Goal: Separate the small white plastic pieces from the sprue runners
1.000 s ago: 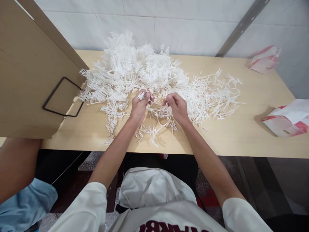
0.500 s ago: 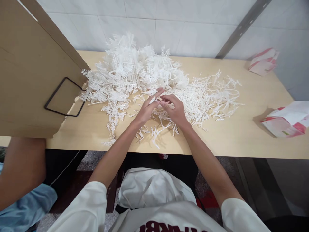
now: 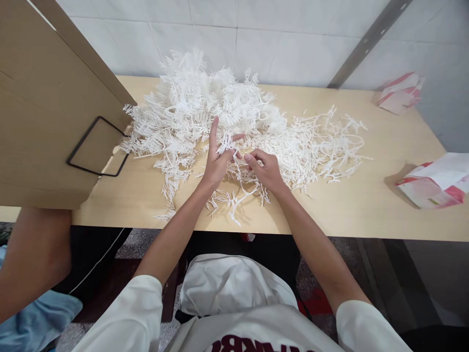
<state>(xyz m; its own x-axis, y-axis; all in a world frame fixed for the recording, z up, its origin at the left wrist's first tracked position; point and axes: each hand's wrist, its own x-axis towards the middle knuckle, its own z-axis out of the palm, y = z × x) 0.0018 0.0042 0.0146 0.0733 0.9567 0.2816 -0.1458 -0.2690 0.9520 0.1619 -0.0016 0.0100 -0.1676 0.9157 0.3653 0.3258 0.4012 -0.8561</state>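
A heap of white, thin branched pieces (image 3: 220, 102), plastic-looking, lies on the table in front of me. At its near edge my left hand (image 3: 219, 159) pinches a small white branched piece (image 3: 227, 143) between thumb and fingers, its index finger stretched up. Just to the right, my right hand (image 3: 266, 168) is closed, thumb against fingertips. Whatever sits in that pinch is too small to make out. Below the hands a longer forked white strand (image 3: 237, 201) rests on the wood.
On the left stands a cardboard panel (image 3: 47, 112) with a black wire loop (image 3: 97, 146); a person's arm (image 3: 40, 249) shows below it. Two red-and-white paper packets (image 3: 436, 181) sit at the right of the table (image 3: 359, 210). A tiled wall (image 3: 286, 49) closes the back.
My left hand has opened its index finger upward and away from the right hand. The right hand has drawn slightly apart to the right, and the white piece stays with the left.
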